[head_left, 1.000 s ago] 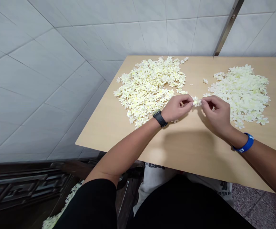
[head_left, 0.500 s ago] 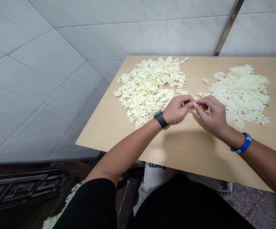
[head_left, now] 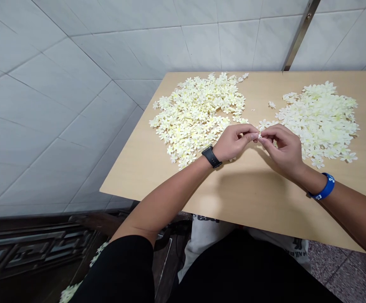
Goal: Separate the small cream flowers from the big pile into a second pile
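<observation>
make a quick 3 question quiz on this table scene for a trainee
1. True or false: the black watch is on the person's left wrist.

2. What do the left hand and right hand pinch between them?
A. a pair of scissors
B. a small pale flower
C. a reel of thread

3. How many large heaps of flowers lie on the light wooden table?

Key: 1 true; 2 B; 3 two, one heap on the left hand's side and one heap on the right hand's side.
</observation>
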Demonstrator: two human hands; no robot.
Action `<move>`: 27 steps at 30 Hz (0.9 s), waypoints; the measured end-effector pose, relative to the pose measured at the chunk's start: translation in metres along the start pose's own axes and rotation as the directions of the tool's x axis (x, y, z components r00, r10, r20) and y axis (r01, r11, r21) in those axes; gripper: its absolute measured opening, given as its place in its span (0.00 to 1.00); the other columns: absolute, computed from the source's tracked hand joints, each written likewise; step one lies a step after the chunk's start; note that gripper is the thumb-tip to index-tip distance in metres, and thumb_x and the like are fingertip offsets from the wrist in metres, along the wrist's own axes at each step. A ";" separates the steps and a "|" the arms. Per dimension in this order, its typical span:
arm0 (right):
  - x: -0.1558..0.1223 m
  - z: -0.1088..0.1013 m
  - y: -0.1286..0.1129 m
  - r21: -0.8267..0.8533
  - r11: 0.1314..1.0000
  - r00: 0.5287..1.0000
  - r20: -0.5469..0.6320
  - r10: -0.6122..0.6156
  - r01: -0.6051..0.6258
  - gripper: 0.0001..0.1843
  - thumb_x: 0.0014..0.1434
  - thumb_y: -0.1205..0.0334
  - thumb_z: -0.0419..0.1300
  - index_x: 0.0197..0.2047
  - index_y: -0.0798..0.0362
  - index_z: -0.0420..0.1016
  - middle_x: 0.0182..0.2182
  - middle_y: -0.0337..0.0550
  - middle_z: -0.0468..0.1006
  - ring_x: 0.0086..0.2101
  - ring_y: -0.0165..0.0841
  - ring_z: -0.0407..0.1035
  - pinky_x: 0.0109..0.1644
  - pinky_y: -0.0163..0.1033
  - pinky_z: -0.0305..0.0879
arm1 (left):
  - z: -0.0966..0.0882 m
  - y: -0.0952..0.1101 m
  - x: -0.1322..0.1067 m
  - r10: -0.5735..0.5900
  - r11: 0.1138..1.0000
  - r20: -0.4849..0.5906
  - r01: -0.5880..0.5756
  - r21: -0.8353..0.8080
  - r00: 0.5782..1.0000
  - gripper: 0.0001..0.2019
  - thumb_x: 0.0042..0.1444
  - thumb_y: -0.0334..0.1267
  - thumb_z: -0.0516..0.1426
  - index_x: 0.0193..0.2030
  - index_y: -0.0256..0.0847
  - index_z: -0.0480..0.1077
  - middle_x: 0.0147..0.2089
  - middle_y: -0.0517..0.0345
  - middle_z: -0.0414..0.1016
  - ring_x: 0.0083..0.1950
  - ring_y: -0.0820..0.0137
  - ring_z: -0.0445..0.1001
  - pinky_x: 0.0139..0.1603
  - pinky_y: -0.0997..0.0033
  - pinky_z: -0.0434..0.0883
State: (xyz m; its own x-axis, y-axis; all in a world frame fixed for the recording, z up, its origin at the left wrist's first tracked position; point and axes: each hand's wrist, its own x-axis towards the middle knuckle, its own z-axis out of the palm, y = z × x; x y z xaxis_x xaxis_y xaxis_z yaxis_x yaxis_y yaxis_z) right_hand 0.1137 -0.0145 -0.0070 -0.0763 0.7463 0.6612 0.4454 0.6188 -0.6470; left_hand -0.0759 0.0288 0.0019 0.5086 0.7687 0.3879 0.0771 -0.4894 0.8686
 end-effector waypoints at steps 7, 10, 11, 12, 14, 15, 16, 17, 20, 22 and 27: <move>-0.001 -0.001 0.002 0.020 1.000 1.000 -0.015 0.014 -0.014 0.13 0.66 0.45 0.66 0.36 0.45 0.80 0.31 0.44 0.80 0.33 0.38 0.72 0.36 0.47 0.69 | 0.001 0.010 -0.001 0.002 0.999 0.004 -0.002 0.033 1.000 0.21 0.66 0.56 0.58 0.37 0.39 0.78 0.40 0.50 0.82 0.40 0.69 0.77 0.37 0.70 0.69; 0.000 -0.001 0.001 0.007 1.000 1.000 -0.011 0.017 -0.017 0.13 0.65 0.46 0.67 0.35 0.45 0.79 0.30 0.43 0.79 0.31 0.38 0.71 0.36 0.47 0.69 | 0.001 0.012 -0.001 0.000 0.998 0.012 -0.001 0.069 1.000 0.15 0.66 0.47 0.58 0.35 0.39 0.77 0.37 0.53 0.81 0.37 0.71 0.74 0.33 0.72 0.65; 0.000 -0.001 0.000 0.001 1.000 1.000 -0.013 0.003 -0.003 0.13 0.65 0.47 0.67 0.35 0.45 0.79 0.30 0.43 0.79 0.31 0.38 0.71 0.36 0.47 0.69 | 0.001 0.012 -0.001 0.016 0.997 0.006 -0.016 0.079 1.000 0.13 0.65 0.44 0.58 0.35 0.39 0.77 0.36 0.54 0.80 0.35 0.72 0.73 0.32 0.72 0.65; 0.000 -0.001 -0.001 -0.009 1.000 1.000 -0.016 -0.012 0.012 0.12 0.65 0.49 0.67 0.34 0.45 0.79 0.29 0.42 0.79 0.30 0.37 0.71 0.36 0.47 0.69 | 0.001 0.012 -0.001 0.035 0.995 -0.001 -0.034 0.093 0.999 0.11 0.63 0.41 0.58 0.34 0.39 0.76 0.34 0.55 0.79 0.34 0.73 0.72 0.32 0.72 0.64; 0.000 -0.001 -0.004 -0.039 0.999 0.999 -0.014 -0.035 0.035 0.10 0.67 0.52 0.64 0.34 0.45 0.78 0.29 0.42 0.79 0.30 0.37 0.71 0.36 0.47 0.69 | 0.002 0.012 -0.001 0.067 0.989 -0.011 -0.065 0.133 0.998 0.07 0.60 0.37 0.58 0.32 0.39 0.75 0.32 0.56 0.78 0.33 0.73 0.70 0.33 0.72 0.65; 0.000 -0.001 -0.005 -0.057 0.998 0.999 -0.010 -0.040 0.040 0.10 0.67 0.54 0.63 0.34 0.45 0.78 0.29 0.42 0.79 0.30 0.37 0.72 0.36 0.47 0.69 | 0.002 0.012 -0.002 0.077 0.985 -0.011 -0.075 0.153 0.997 0.06 0.58 0.35 0.58 0.31 0.39 0.74 0.32 0.57 0.78 0.32 0.73 0.69 0.33 0.71 0.65; 0.000 -0.001 -0.007 -0.077 0.996 0.999 -0.007 -0.041 0.040 0.10 0.68 0.55 0.61 0.34 0.45 0.77 0.29 0.42 0.79 0.31 0.38 0.72 0.36 0.47 0.69 | 0.002 0.011 -0.001 0.083 0.982 -0.015 -0.080 0.171 0.996 0.06 0.57 0.34 0.57 0.31 0.40 0.73 0.32 0.57 0.77 0.32 0.73 0.69 0.34 0.71 0.65; 0.000 -0.001 -0.007 -0.097 0.995 0.999 -0.012 -0.034 0.033 0.10 0.68 0.57 0.60 0.34 0.45 0.77 0.29 0.42 0.79 0.31 0.38 0.72 0.36 0.47 0.69 | 0.002 0.011 -0.001 0.084 0.980 -0.023 -0.078 0.184 0.996 0.05 0.57 0.34 0.57 0.30 0.40 0.72 0.31 0.57 0.77 0.32 0.73 0.69 0.34 0.71 0.66; 0.002 -0.003 -0.002 -0.157 0.987 0.996 -0.088 0.022 -0.036 0.09 0.67 0.61 0.59 0.32 0.46 0.75 0.29 0.43 0.78 0.30 0.37 0.71 0.36 0.47 0.68 | 0.000 0.008 0.000 0.042 0.978 -0.087 -0.023 0.207 0.995 0.06 0.57 0.34 0.56 0.30 0.40 0.70 0.31 0.58 0.75 0.32 0.73 0.69 0.35 0.70 0.66; 0.005 -0.005 0.006 -0.189 0.976 0.985 -0.154 0.081 -0.110 0.09 0.65 0.64 0.60 0.32 0.46 0.74 0.29 0.42 0.76 0.30 0.37 0.70 0.35 0.46 0.67 | -0.003 0.005 0.002 -0.006 0.975 -0.152 0.039 0.218 0.988 0.06 0.58 0.34 0.56 0.30 0.40 0.69 0.30 0.59 0.74 0.32 0.72 0.68 0.35 0.70 0.66; 0.009 -0.008 0.020 -0.253 0.953 0.970 -0.217 0.109 -0.164 0.06 0.61 0.65 0.63 0.42 0.46 0.76 0.37 0.45 0.77 0.31 0.37 0.68 0.36 0.47 0.68 | -0.007 -0.001 0.004 -0.062 0.976 -0.165 0.094 0.194 0.984 0.08 0.62 0.38 0.56 0.31 0.40 0.70 0.31 0.59 0.74 0.34 0.72 0.69 0.38 0.69 0.67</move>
State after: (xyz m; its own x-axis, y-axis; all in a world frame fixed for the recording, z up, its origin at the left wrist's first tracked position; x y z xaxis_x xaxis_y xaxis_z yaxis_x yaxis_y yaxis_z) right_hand 0.1285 0.0022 -0.0111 0.1678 0.7384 0.6532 0.6632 0.4057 -0.6290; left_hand -0.0799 0.0348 0.0049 0.3547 0.8548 0.3789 0.2895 -0.4857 0.8248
